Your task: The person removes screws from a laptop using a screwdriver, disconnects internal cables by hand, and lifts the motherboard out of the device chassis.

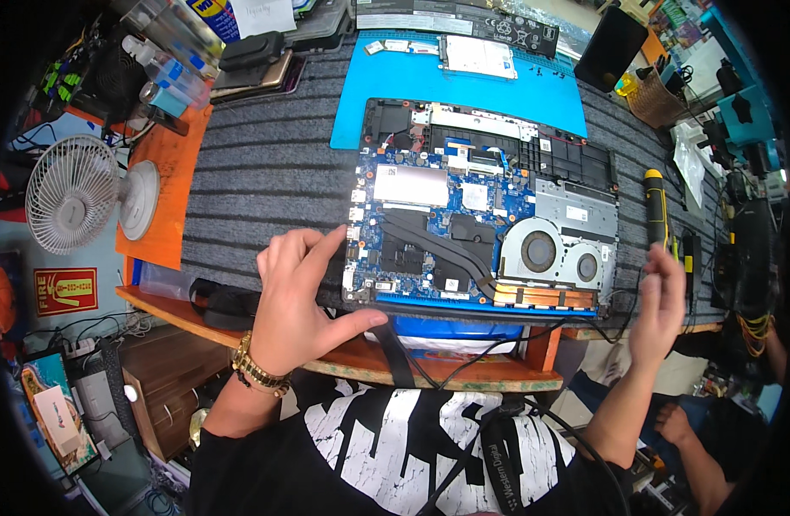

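Left hand (296, 297) spread wide on opened laptop (485, 219); right hand (660, 303) open, empty

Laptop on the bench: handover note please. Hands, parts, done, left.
Left hand: open, fingers spread, index tip at the left edge of the opened laptop, thumb at its near-left corner. It grips nothing.
Right hand: open, empty, raised off the laptop's right side, near the yellow screwdriver lying on the grey mat.
Laptop: bottom cover off, blue board, heat pipes and fans exposed. It sits partly on the blue mat.
Done: cover removed.
Left: board and fans still in place; whether their screws are out cannot be told.
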A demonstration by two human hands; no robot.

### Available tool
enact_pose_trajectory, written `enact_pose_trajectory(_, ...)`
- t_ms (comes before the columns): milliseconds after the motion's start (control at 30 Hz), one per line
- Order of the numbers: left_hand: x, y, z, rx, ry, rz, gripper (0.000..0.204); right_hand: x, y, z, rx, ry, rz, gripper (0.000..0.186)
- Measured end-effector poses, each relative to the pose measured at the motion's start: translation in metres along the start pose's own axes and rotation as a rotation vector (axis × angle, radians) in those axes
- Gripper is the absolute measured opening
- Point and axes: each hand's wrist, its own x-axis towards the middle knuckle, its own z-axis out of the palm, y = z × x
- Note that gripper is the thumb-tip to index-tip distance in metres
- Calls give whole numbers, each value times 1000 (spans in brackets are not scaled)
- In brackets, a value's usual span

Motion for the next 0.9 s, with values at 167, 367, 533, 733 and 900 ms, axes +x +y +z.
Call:
enact_pose_trajectory(167,4,2,-7,-56,-18,-16,83,74,18,-30,-642,-94,182,49)
enact_pose_trajectory(367,0,7,-14,-182,29,-56,53,107,41,-23,-811,-199,146,46)
enact_pose_trajectory(533,7,0,-33,-310,11,-84,34,132,34,-63,-740,-39,51,38)
enact_pose_trajectory(733,64,-17,-47,-195,112,19,26,186,-47,-100,-15,536,-216,45)
enact_pose_trajectory(900,113,-38,-13,-244,184,-10,24,178,-124,-16,-404,438,-571,42)
